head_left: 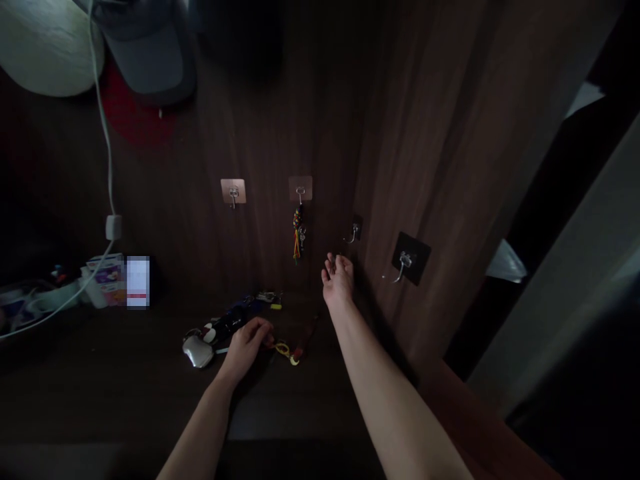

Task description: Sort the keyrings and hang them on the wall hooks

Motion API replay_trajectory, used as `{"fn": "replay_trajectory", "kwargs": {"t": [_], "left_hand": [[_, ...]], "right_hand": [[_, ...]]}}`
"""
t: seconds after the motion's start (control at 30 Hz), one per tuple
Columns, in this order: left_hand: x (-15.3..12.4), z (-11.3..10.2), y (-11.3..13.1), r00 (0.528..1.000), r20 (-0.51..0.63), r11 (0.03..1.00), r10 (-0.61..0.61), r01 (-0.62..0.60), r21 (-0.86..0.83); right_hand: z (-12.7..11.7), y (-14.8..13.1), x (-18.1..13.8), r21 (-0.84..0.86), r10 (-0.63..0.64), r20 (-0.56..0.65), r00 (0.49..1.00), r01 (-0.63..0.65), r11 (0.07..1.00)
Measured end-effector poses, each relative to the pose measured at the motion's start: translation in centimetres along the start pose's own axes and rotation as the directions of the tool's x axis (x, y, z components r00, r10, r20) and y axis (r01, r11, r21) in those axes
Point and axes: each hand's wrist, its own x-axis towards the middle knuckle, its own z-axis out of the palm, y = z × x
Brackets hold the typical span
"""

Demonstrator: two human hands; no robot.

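Rising across the view, a dark wood-grain laminate panel (270, 133) meets a dark matt desktop (305, 407). A smooth white cable (104, 120) runs down the panel's left side through a small white plug block (113, 227).

Left hand (245, 347): fingers curled downward over a loose row of small items on the desktop; whether it grips anything cannot be told.

Right hand (338, 280): raised beside the panel, palm up, fingers loosely curled; any hold cannot be told.

Row, left to right: rounded silver pouch (198, 351), glossy black fob (225, 325), bunched metal keys (267, 297), yellow loop (283, 349), slim brown strap (306, 337).

Above, on the panel: four adhesive hooks, two on pale square plates, two on black. One pale-plated hook (300, 189) carries a braided multicoloured beaded keychain (299, 233).
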Motion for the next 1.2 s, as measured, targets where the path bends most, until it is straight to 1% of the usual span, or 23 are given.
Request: {"fn": "replay_trajectory", "kwargs": {"t": [0.1,0.23,0.4,0.53,0.7,0.8,1.03,1.2], "left_hand": [[0.0,0.0,0.1,1.000,0.002,1.000,-0.005,0.005,0.009],[0.0,0.1,0.2,1.000,-0.006,1.000,-0.008,0.008,0.020],[-0.1,0.2,0.3,1.000,-0.008,1.000,-0.018,0.018,0.017],[-0.2,0.1,0.7,0.999,-0.011,0.999,-0.036,0.036,0.014],[-0.3,0.1,1.1,1.000,-0.008,0.999,-0.015,0.015,0.044],[-0.3,0.1,1.1,1.000,-0.006,0.999,-0.023,0.023,0.030],[-0.1,0.1,0.6,1.000,0.007,0.999,-0.029,0.029,0.045],[0.0,0.1,0.2,1.000,0.007,0.998,-0.024,0.023,0.057]], "right_hand": [[1.0,-0.7,1.0,0.061,-0.029,0.013,0.999,0.028,0.998],[1.5,-0.9,2.8,0.126,-0.066,-0.003,0.998,0.065,0.990],[1.5,-0.5,4.7,0.213,-0.006,-0.013,1.000,0.009,0.977],[1.9,-0.5,5.6,0.261,0.048,-0.032,0.998,-0.038,0.965],[2.3,-0.8,5.7,0.311,0.090,-0.046,0.995,-0.071,0.948],[2.3,-1.0,5.6,0.333,0.114,-0.058,0.992,-0.089,0.939],[1.7,-0.8,5.5,0.341,0.151,-0.124,0.981,-0.101,0.935],[1.0,-0.5,4.6,0.329,0.146,-0.131,0.980,-0.096,0.939]]}}
